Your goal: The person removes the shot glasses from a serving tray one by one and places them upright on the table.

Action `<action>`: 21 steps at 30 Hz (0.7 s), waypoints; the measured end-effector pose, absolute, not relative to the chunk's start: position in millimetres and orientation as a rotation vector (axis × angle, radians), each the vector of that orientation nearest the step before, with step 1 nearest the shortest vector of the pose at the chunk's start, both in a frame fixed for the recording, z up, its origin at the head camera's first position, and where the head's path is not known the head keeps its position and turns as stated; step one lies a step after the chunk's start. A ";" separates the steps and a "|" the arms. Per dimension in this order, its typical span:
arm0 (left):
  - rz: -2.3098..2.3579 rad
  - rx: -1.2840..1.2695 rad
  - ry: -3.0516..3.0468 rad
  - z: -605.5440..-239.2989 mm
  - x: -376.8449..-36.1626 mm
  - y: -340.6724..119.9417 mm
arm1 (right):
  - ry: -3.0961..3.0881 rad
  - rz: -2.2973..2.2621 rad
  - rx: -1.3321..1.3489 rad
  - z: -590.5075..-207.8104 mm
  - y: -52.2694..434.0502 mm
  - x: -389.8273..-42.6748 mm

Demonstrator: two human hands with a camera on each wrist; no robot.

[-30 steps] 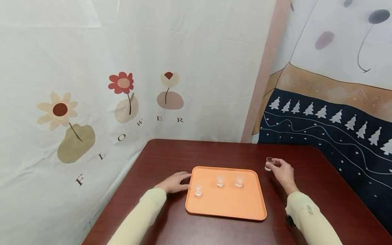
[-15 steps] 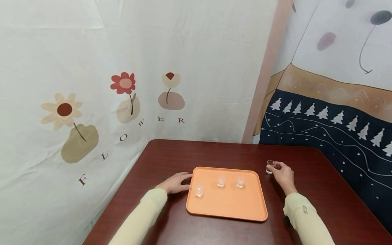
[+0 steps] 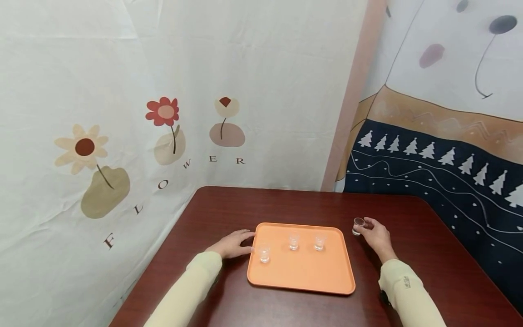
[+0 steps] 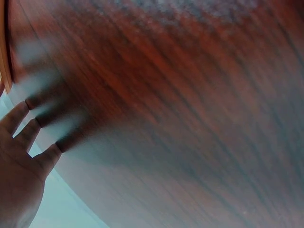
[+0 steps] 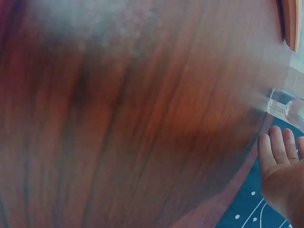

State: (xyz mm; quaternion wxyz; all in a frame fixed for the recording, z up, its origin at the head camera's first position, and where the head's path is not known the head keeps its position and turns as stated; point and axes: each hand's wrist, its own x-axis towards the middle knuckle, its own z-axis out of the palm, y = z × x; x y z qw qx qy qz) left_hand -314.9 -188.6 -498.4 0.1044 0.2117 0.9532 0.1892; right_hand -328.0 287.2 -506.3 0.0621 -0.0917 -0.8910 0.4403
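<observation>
An orange tray (image 3: 302, 272) lies on a dark red-brown table (image 3: 253, 204) and carries three small clear glasses (image 3: 264, 252) (image 3: 293, 241) (image 3: 319, 241). A fourth small glass (image 3: 358, 226) stands on the table just past the tray's right edge. My right hand (image 3: 369, 226) holds it at the fingertips. In the right wrist view the glass (image 5: 285, 105) sits just beyond my right hand's fingers (image 5: 278, 147). My left hand (image 3: 244, 241) lies flat on the table with its fingers straight, touching the tray's left edge. The left wrist view shows my left hand's fingers (image 4: 26, 137) on the wood near the tray rim (image 4: 5, 57).
Printed cloth hangs close behind the table, a flower pattern (image 3: 163, 113) on the left and a dark band of trees (image 3: 429, 154) on the right. The table's left edge (image 3: 163, 254) runs near the left cloth. Bare wood surrounds the tray.
My right hand has lowered the fourth glass from slightly above the table down onto it, a little nearer to me. The left hand and the tray have stayed put.
</observation>
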 end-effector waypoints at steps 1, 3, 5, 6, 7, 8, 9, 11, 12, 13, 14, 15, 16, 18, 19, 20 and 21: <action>0.558 0.632 2.813 -498.6 -315.0 -188.9 | -2.691 1.345 -0.275 -505.5 287.4 -327.4; 0.556 0.630 2.815 -498.9 -315.1 -189.0 | -2.683 1.376 -0.275 -503.7 288.1 -326.2; 0.559 0.632 2.816 -498.8 -314.9 -189.1 | -2.676 1.393 -0.276 -501.7 289.0 -325.0; 0.562 0.629 2.816 -498.6 -314.7 -189.0 | -2.671 1.400 -0.277 -500.6 289.0 -324.3; 0.563 0.626 2.814 -498.6 -314.6 -188.9 | -2.667 1.401 -0.279 -499.7 289.3 -324.0; 0.560 0.618 2.811 -498.7 -314.4 -188.8 | -2.660 1.404 -0.280 -498.4 289.3 -323.6; 0.561 0.614 2.810 -498.6 -314.4 -188.8 | -2.653 1.410 -0.280 -497.1 289.0 -323.3; 0.557 0.598 2.807 -498.3 -314.4 -189.0 | -2.639 1.421 -0.276 -493.6 288.4 -323.5; 0.556 0.592 2.806 -498.3 -314.5 -189.1 | -2.635 1.420 -0.272 -491.8 287.8 -323.6; 0.553 0.587 2.804 -498.2 -314.6 -189.4 | -2.633 1.412 -0.260 -489.7 287.1 -323.6; 0.553 0.583 2.802 -498.1 -314.8 -189.6 | -2.628 1.412 -0.249 -487.5 286.3 -323.7; 0.553 0.578 2.801 -498.0 -315.1 -189.9 | -2.626 1.411 -0.241 -485.4 285.6 -323.9; 0.549 0.577 2.800 -498.2 -315.5 -190.2 | -2.621 1.410 -0.237 -483.5 284.9 -324.1; 0.546 0.578 2.797 -498.8 -316.2 -190.5 | -2.611 1.396 -0.225 -480.1 283.0 -323.9; 0.547 0.580 2.796 -499.1 -316.6 -190.6 | -2.602 1.396 -0.224 -478.4 282.0 -323.7; 0.543 0.587 2.796 -499.6 -317.1 -190.6 | -2.590 1.399 -0.231 -477.1 281.3 -323.8; 0.539 0.593 2.796 -500.2 -317.5 -190.5 | -2.579 1.401 -0.237 -476.0 280.9 -323.7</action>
